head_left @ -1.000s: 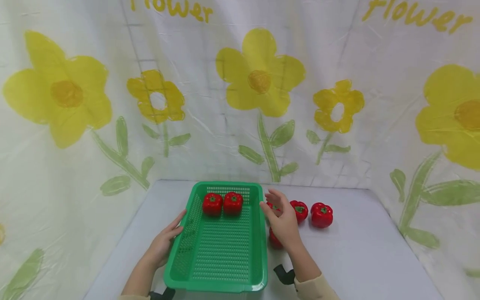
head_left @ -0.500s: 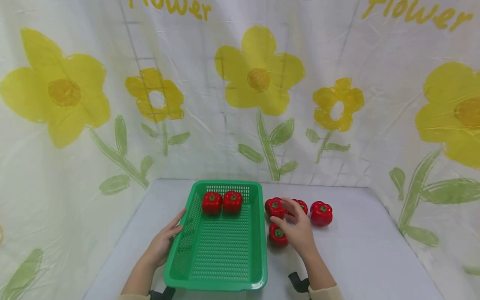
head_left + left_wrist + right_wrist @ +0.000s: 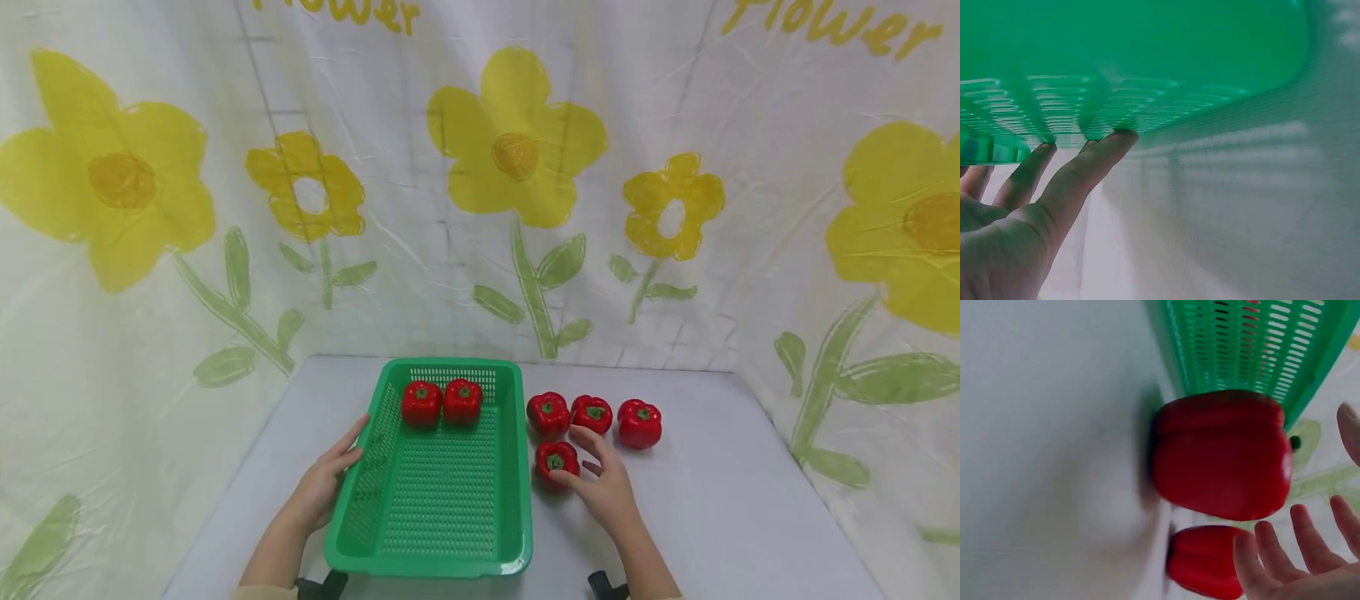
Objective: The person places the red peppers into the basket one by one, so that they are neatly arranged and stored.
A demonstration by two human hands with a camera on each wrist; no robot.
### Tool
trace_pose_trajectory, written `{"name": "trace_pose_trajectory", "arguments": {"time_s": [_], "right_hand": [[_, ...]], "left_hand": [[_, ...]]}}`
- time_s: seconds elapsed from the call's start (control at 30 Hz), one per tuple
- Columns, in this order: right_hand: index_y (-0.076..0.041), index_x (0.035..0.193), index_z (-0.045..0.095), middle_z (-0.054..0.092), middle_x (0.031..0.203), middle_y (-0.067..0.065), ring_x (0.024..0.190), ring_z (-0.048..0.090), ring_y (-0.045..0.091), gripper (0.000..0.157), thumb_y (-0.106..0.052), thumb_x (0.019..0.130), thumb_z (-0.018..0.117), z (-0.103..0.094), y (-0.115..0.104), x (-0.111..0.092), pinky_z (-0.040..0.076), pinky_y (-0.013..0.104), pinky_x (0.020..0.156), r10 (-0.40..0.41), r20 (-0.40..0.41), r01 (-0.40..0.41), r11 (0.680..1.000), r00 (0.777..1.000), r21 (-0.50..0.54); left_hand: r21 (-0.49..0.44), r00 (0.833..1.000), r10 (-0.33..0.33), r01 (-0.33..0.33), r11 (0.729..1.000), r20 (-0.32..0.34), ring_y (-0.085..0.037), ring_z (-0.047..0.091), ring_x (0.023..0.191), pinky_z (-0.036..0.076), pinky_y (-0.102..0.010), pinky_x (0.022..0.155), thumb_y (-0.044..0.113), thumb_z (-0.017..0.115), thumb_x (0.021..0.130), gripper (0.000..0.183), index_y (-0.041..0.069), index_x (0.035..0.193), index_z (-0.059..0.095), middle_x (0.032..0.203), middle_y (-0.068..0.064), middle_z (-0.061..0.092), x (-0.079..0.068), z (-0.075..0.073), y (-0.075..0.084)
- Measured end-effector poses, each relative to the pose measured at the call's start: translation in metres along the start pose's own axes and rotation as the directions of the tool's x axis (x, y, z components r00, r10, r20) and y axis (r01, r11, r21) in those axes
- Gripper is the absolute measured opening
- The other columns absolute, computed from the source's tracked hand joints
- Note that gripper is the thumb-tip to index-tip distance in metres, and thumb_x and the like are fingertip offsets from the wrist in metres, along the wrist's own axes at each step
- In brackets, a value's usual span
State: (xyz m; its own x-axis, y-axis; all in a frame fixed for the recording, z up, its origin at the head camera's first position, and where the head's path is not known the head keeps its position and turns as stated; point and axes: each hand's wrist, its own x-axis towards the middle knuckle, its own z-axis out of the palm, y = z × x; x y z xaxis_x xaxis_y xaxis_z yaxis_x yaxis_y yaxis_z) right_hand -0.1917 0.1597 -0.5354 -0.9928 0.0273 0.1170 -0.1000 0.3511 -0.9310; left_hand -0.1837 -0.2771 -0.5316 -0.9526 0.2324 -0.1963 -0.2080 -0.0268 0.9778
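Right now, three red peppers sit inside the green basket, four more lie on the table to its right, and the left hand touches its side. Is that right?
The count inside is wrong: the head view shows two red peppers inside the green basket, not three. Four more peppers do lie on the table to its right, and the left hand touches its side.

Two peppers point(image 3: 462, 404) sit in the basket point(image 3: 438, 500), four others point(image 3: 640, 427) right of it
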Motion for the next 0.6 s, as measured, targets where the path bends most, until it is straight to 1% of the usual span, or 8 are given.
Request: {"name": "trace_pose_trajectory", "arguments": {"time_s": [0.13, 0.27, 0.33, 0.4, 0.47, 0.6], "right_hand": [[-0.016, 0.146, 0.051, 0.052, 0.150, 0.011, 0.140, 0.046, 0.038, 0.076, -0.015, 0.079, 0.087, -0.001, 0.009, 0.000, 0.049, 0.056, 0.107, 0.044, 0.045, -0.045, 0.999, 0.998, 0.013], [-0.017, 0.148, 0.049, 0.048, 0.153, 0.012, 0.142, 0.043, 0.041, 0.080, -0.015, 0.078, 0.088, -0.002, 0.016, 0.001, 0.047, 0.057, 0.108, 0.082, 0.094, -0.082, 0.997, 0.992, -0.003], [-0.019, 0.149, 0.049, 0.048, 0.153, 0.012, 0.141, 0.043, 0.041, 0.081, -0.015, 0.077, 0.088, -0.002, 0.022, 0.002, 0.048, 0.056, 0.107, 0.091, 0.120, -0.090, 0.996, 0.989, -0.013], [-0.021, 0.149, 0.049, 0.048, 0.153, 0.012, 0.141, 0.044, 0.040, 0.082, -0.012, 0.077, 0.088, -0.001, 0.026, 0.003, 0.049, 0.054, 0.107, 0.105, 0.141, -0.104, 0.995, 0.984, -0.014], [-0.024, 0.148, 0.050, 0.049, 0.152, 0.010, 0.141, 0.044, 0.039, 0.081, -0.009, 0.077, 0.087, -0.001, 0.030, 0.004, 0.050, 0.052, 0.107, 0.114, 0.152, -0.115, 0.993, 0.982, -0.007], [-0.027, 0.147, 0.051, 0.049, 0.151, 0.008, 0.140, 0.046, 0.038, 0.080, -0.007, 0.078, 0.086, -0.001, 0.034, 0.005, 0.052, 0.050, 0.105, 0.119, 0.150, -0.121, 0.993, 0.982, 0.004]], "left_hand": [[-0.001, 1.000, 0.002, -0.002, 1.000, 0.002, -0.040, 0.032, 0.147, 0.052, -0.046, 0.105, 0.032, 0.034, 0.111, 0.054, 0.038, 0.162, 0.017, 0.170, -0.008, 0.015, 0.000, 0.001, 0.000], [-0.003, 1.000, -0.001, 0.001, 1.000, 0.002, -0.040, 0.034, 0.146, 0.052, -0.045, 0.104, 0.032, 0.034, 0.111, 0.054, 0.039, 0.162, 0.018, 0.170, -0.007, 0.014, 0.000, 0.001, 0.001], [0.001, 1.000, -0.004, 0.004, 1.000, -0.003, -0.040, 0.034, 0.146, 0.053, -0.045, 0.103, 0.033, 0.034, 0.111, 0.054, 0.040, 0.161, 0.018, 0.170, -0.007, 0.013, 0.000, 0.001, 0.000], [0.002, 1.000, -0.007, 0.007, 1.000, -0.008, -0.040, 0.035, 0.146, 0.053, -0.045, 0.103, 0.033, 0.034, 0.111, 0.053, 0.040, 0.161, 0.018, 0.170, -0.006, 0.012, -0.001, 0.001, -0.001], [0.007, 1.000, -0.004, 0.004, 1.000, -0.011, -0.039, 0.035, 0.145, 0.054, -0.044, 0.102, 0.034, 0.033, 0.111, 0.053, 0.040, 0.161, 0.018, 0.170, -0.007, 0.011, -0.001, 0.001, -0.001], [0.000, 1.000, -0.001, 0.001, 1.000, -0.009, -0.039, 0.037, 0.144, 0.054, -0.043, 0.102, 0.033, 0.034, 0.111, 0.053, 0.039, 0.161, 0.018, 0.170, -0.007, 0.015, -0.001, 0.002, 0.000]]}}
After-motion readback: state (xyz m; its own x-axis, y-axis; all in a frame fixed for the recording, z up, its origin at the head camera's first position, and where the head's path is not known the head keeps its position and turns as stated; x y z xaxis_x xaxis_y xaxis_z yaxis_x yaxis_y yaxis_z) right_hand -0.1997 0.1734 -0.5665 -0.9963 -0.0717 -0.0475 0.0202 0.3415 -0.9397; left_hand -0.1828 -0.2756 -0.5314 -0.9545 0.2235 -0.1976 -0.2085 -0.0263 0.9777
